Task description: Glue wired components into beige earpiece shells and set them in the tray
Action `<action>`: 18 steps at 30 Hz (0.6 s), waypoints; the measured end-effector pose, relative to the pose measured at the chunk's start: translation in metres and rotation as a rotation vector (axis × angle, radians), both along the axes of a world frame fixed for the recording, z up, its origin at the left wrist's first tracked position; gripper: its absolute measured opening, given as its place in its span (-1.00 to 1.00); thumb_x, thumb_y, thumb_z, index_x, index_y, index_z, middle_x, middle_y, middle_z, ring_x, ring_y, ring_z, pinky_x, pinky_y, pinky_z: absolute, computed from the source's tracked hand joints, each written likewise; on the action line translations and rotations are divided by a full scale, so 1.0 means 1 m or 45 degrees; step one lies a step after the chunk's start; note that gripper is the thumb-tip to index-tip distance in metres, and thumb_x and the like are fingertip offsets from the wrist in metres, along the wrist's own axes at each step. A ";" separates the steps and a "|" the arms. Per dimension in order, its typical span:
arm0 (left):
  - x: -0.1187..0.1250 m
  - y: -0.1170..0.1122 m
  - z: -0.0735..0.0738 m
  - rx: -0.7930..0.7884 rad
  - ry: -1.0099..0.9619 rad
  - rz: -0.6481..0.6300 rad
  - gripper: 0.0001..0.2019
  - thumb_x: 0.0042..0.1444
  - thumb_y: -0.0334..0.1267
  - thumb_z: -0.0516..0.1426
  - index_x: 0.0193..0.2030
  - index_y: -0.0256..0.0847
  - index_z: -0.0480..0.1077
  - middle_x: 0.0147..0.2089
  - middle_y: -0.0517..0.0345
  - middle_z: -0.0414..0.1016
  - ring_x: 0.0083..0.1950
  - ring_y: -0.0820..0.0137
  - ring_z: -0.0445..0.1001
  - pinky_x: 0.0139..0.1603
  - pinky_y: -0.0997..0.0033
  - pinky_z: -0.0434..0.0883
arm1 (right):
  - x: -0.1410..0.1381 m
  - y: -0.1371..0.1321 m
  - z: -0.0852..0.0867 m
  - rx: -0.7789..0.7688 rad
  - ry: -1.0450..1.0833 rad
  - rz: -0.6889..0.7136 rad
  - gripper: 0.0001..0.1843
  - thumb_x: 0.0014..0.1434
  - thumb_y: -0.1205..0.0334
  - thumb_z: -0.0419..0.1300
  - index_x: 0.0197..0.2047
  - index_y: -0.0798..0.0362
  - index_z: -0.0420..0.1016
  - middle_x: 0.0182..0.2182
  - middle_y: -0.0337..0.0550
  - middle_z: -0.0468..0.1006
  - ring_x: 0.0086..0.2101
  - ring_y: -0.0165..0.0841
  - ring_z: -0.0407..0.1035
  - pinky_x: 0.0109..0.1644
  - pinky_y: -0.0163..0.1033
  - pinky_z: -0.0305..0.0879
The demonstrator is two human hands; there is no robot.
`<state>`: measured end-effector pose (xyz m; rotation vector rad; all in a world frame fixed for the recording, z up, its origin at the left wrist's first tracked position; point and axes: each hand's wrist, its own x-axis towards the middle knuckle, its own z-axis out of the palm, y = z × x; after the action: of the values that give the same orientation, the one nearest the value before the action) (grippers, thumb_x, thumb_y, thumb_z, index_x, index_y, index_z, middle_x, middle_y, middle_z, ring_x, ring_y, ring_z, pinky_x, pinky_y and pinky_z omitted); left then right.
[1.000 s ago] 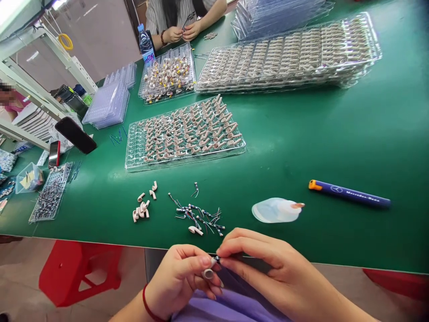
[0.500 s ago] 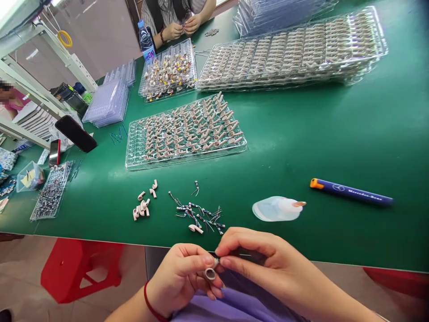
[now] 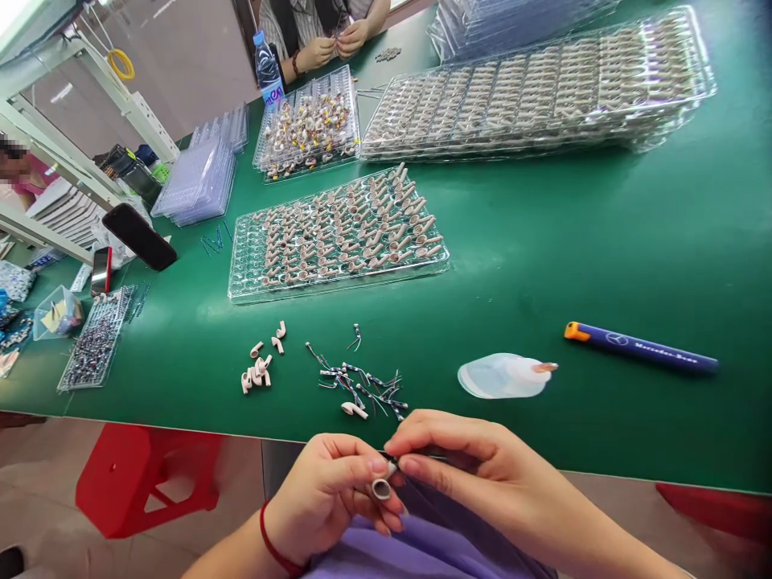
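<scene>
A beige earbud shell [image 3: 381, 489] is pinched between the thumb and fingers of my left hand [image 3: 329, 494], its round hollow end facing me. The fingertips of my right hand [image 3: 476, 462] close on a small wired part [image 3: 393, 461] at the stem end of that shell; a thin wire shows behind the fingers. How far the part sits in the stem is hidden. On the table beyond my hands lie several small wired parts [image 3: 362, 384] and a loose earbud shell [image 3: 354, 411]. More earbud shells [image 3: 258, 371] are heaped to the left.
A plastic tray of earbud shells [image 3: 338, 233] lies mid-table, with stacked filled trays [image 3: 536, 96] behind. To the right are a squeeze bottle [image 3: 503, 376] and a blue pen-shaped tool [image 3: 642, 347]. A co-worker's hands [image 3: 334, 44] are across the table. A red stool [image 3: 133, 478] stands below left.
The view has shifted slightly. Both hands stay together at the shell, with the right fingertips moved a little at the stem end.
</scene>
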<state>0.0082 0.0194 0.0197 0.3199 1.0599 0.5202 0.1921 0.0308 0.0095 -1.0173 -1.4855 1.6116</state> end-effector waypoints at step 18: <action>-0.001 -0.002 -0.003 0.029 -0.021 0.019 -0.63 -0.25 -0.10 0.41 -0.52 -0.34 0.42 -0.61 0.09 0.50 -0.64 0.45 0.47 -0.66 0.60 0.28 | -0.002 0.001 -0.001 -0.067 -0.008 0.041 -0.72 0.16 0.03 0.24 -0.37 0.05 0.61 -0.45 -0.15 0.57 -0.41 -0.38 0.43 -0.33 -0.33 0.35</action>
<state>0.0072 0.0175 0.0163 0.3276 1.0413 0.5481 0.1902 0.0319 0.0086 -1.0330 -1.4776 1.6791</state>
